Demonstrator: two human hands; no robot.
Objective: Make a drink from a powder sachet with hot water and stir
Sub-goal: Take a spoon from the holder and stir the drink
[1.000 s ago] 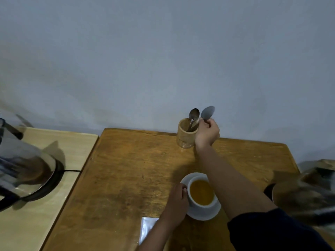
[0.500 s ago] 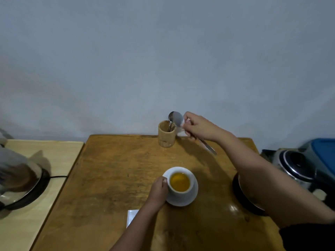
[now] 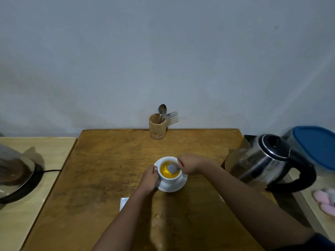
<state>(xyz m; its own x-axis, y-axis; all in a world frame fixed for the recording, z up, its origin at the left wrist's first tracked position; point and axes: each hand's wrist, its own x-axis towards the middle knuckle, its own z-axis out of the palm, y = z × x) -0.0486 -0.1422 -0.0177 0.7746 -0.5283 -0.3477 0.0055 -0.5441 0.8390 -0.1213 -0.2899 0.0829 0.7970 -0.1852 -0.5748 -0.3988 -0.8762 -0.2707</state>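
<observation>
A white cup (image 3: 169,179) of orange-yellow drink stands on a white saucer (image 3: 178,186) in the middle of the wooden table (image 3: 101,178). My left hand (image 3: 149,178) grips the cup's left side at the handle. My right hand (image 3: 190,164) is closed on a metal spoon (image 3: 172,168), whose bowl sits over the drink inside the cup. A corner of a white sachet (image 3: 123,202) shows beside my left forearm, mostly hidden.
A wooden holder (image 3: 157,126) with a spoon and a fork stands at the table's far edge. A steel electric kettle (image 3: 262,161) stands at the right, a blue-lidded container (image 3: 316,145) behind it. A glass pot on a black base (image 3: 12,171) sits on the left counter.
My right hand has carried the spoon from beside the wooden holder down to the cup, and the spoon's bowl is now in the cup. My left hand stays on the cup.
</observation>
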